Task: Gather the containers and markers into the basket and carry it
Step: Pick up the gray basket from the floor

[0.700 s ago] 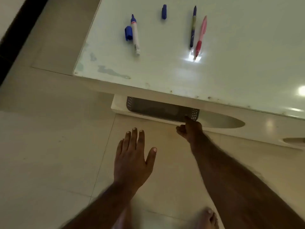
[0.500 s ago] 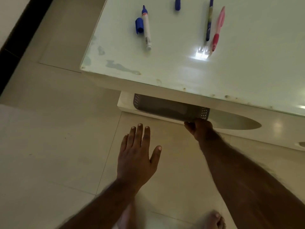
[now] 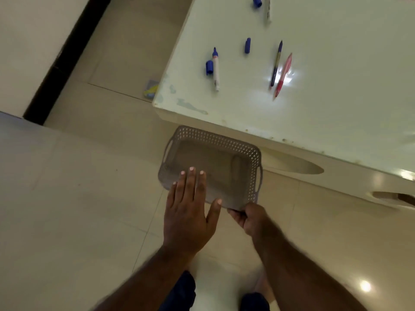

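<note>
A grey perforated basket (image 3: 215,142) is out from under the white table, in the air just in front of the table's near edge. My right hand (image 3: 251,217) grips its near right corner. Flat with straight fingers, my left hand (image 3: 188,212) hovers over the basket's near left rim. On the table lie a white marker with a blue tip (image 3: 216,68), two loose blue caps (image 3: 209,67) (image 3: 247,45), a dark blue pen (image 3: 276,62) and a pink pen (image 3: 283,75). The basket looks empty.
The white glossy table (image 3: 325,97) fills the upper right, with a lower shelf (image 3: 292,167) under it. A small grey and yellow object (image 3: 151,89) lies on the tiled floor beside the table corner. A dark strip (image 3: 65,57) runs along the left wall.
My right hand has pulled the basket out from under the table toward me. My left hand has moved forward over its near rim. The view has shifted left and back.
</note>
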